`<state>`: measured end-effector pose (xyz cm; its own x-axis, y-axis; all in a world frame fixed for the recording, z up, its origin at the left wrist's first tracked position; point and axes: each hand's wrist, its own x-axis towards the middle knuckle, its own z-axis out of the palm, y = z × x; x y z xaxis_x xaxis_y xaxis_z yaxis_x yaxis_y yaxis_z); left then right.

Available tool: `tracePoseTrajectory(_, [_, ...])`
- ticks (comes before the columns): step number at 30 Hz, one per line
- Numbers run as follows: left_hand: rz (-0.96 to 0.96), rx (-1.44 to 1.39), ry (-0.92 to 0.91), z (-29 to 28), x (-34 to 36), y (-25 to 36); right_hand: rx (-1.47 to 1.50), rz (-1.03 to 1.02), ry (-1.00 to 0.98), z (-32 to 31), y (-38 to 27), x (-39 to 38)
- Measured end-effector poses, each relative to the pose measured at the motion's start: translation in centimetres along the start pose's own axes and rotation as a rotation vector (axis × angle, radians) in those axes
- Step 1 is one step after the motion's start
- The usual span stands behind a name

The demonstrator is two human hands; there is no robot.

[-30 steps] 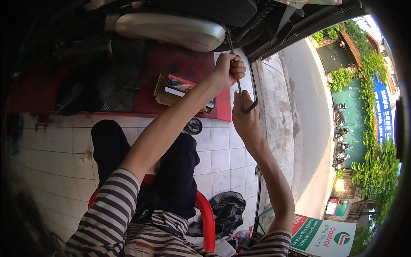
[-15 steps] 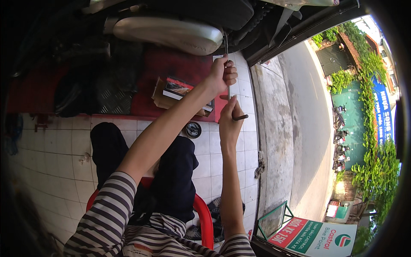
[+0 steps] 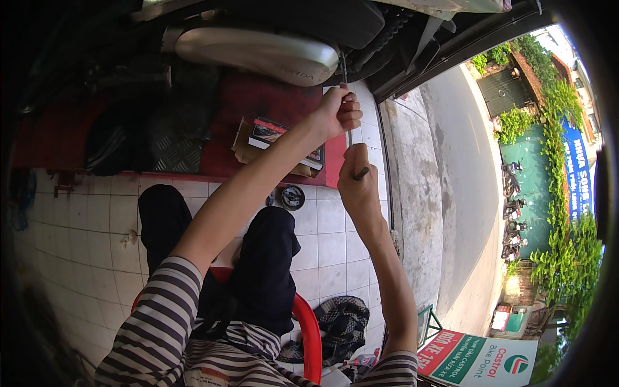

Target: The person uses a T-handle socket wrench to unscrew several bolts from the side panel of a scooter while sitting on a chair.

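My left hand point(image 3: 342, 113) is closed around the shaft of a long thin T-handle wrench point(image 3: 343, 69), just below the motorcycle point(image 3: 258, 55). Nearer to me, my right hand point(image 3: 358, 180) grips the wrench's handle, and a dark bar end pokes out of the fist. The shaft runs up beside the rear end of the silver side cover, close to the drive chain point(image 3: 385, 37). Where the wrench's tip sits is too dark to make out.
Below the motorcycle is a red platform point(image 3: 225, 164) with open cardboard boxes point(image 3: 267, 132). A round dish with small parts point(image 3: 292, 197) stands on the white tiles by my knee. I sit on a red chair point(image 3: 311, 335). The street and a sign board point(image 3: 480, 358) lie right.
My right hand has turned on the wrench handle, and its forearm has swung out to the right. The left hand keeps its hold on the shaft.
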<state>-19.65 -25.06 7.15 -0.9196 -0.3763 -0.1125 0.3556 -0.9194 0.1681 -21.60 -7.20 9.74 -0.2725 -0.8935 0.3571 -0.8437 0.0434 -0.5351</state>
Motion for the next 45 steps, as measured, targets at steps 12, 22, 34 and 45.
tracePoseTrajectory(12, [-0.010,-0.020,-0.086,-0.2,0.3,-0.3,0.010,0.127,-0.165,-2.0,-1.3,0.8])
tracePoseTrajectory(22, [-0.020,-0.152,-0.206,-0.9,1.2,-0.7,-0.105,0.113,-0.285,-3.5,-1.9,1.6])
tracePoseTrajectory(34, [0.075,0.015,-0.063,-0.8,0.6,-0.9,0.015,0.303,-0.081,-0.8,-1.3,0.1])
tracePoseTrajectory(45, [0.123,0.145,0.083,0.4,-0.5,-0.4,0.794,0.487,0.147,2.2,-1.2,-0.6])
